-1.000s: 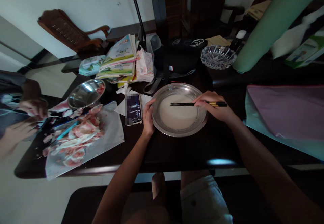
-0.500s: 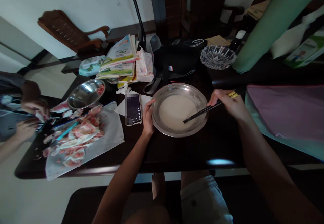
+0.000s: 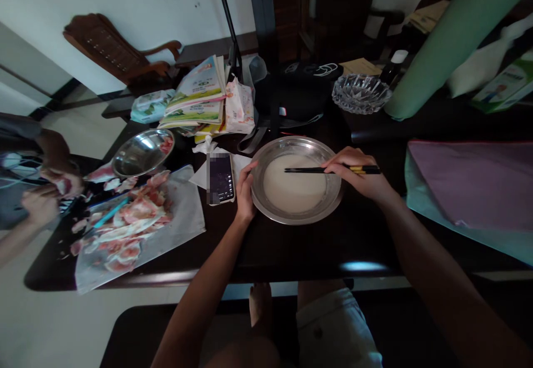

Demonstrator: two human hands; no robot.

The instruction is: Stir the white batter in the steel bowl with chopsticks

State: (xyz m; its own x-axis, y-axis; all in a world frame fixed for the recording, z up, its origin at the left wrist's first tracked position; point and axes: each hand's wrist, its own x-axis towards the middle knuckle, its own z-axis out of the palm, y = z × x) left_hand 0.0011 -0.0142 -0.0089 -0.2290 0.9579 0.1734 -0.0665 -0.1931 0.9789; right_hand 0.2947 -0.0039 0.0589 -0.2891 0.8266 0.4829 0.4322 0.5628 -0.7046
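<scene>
A wide metal bowl [image 3: 295,219] rests on the dark table in front of me, with a milky white liquid [image 3: 295,193] inside. My left hand [image 3: 246,195] is closed on the bowl's left rim, thumb side toward the top edge. In my right hand [image 3: 358,175] is a pair of black chopsticks [image 3: 306,170] with gold bands. They lie almost level over the bowl, their tips at the liquid's upper left part; whether they dip in is hard to tell. Left of the bowl, a phone [image 3: 221,179] lies on white paper, close to my left hand.
At left, raw meat pieces [image 3: 139,218] and a blue-handled tool [image 3: 111,212] lie on a plastic sheet [image 3: 187,212], beside a second metal bowl [image 3: 137,157]. Another person's hands [image 3: 62,182] work there. Behind stand magazines [image 3: 197,87], a black bag [image 3: 295,99], a glass dish [image 3: 361,95] and a green cylinder [image 3: 445,46].
My right hand has shifted left and swung the chopsticks from slanting down to nearly level, tips moving up and left across the bowl. My left hand stays on the rim.
</scene>
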